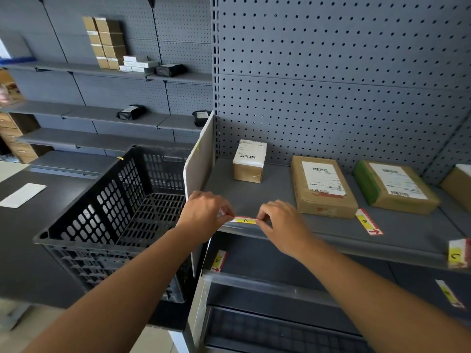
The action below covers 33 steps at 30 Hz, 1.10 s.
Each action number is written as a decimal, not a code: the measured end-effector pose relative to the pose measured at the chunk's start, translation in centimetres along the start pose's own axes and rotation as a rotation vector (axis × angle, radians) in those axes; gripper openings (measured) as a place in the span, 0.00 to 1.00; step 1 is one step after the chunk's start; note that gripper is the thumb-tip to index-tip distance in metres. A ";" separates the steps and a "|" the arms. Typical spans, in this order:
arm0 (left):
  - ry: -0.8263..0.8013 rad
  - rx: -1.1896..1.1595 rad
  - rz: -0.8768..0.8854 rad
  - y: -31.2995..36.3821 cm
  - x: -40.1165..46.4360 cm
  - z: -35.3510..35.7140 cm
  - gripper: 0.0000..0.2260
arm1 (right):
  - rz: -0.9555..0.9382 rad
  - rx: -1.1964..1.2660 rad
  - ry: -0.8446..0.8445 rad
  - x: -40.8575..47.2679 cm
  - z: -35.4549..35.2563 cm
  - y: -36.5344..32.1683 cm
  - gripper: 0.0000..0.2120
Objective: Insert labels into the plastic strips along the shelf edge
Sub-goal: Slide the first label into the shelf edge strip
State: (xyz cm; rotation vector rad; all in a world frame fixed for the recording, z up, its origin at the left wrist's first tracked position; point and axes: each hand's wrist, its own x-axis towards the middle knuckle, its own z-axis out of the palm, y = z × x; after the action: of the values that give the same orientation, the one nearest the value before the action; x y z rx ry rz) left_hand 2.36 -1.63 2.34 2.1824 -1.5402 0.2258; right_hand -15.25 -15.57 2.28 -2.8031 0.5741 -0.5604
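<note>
Fingers (227, 217) of both hands pinching one label (245, 220)

Single head-worn view, looking forward and down, close over shelf edge (318, 239)

Both forearms are bare to the frame edge, and the hands (244, 220) wear no gloves or rings.

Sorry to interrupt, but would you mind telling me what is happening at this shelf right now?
A person is fitting the label marked A into the plastic strip on the shelf's front edge. The left hand pinches its left end, the right hand its right end. The B label lies loose on the shelf beside parcels.
</note>
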 end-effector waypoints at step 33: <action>0.041 0.160 0.017 -0.9 -1.3 1.9 0.05 | -0.002 -0.094 0.006 0.2 1.7 -0.8 0.05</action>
State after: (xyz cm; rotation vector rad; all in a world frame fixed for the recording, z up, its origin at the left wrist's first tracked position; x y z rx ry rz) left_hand 2.47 -1.12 -0.07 2.2710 -1.5670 0.4101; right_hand -14.15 -14.67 1.06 -2.8915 0.6144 -0.5563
